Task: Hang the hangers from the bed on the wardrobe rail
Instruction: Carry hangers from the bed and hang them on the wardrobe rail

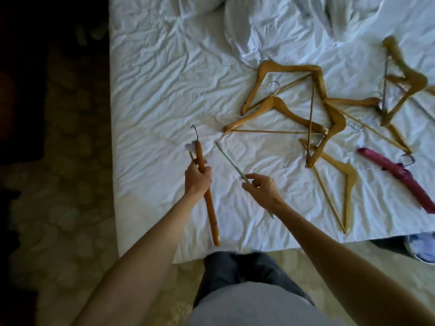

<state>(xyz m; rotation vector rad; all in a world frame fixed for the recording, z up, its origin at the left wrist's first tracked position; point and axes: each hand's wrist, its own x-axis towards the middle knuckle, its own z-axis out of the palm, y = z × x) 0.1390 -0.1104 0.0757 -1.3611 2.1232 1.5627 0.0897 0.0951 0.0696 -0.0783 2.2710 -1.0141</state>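
Hangers lie scattered on the bed (pixel 164 78), most of them from one to three o'clock. At nine o'clock the left hand (pixel 197 178) grips a wooden hanger (pixel 208 201) edge-on, fingers curled round its bar, hook (pixel 195 131) pointing to twelve. Just right of it the right hand (pixel 261 188) pinches a thin grey hanger (pixel 231 167) between thumb and fingertips, its far end toward eleven o'clock. The wooden pile (pixel 294 109) overlaps at one o'clock, and a red hanger (pixel 397 175) sits at three. My advice: pass the grey one into the left hand, hooks aligned, so the right is free to lift tangled ones singly. No wardrobe rail is in view.
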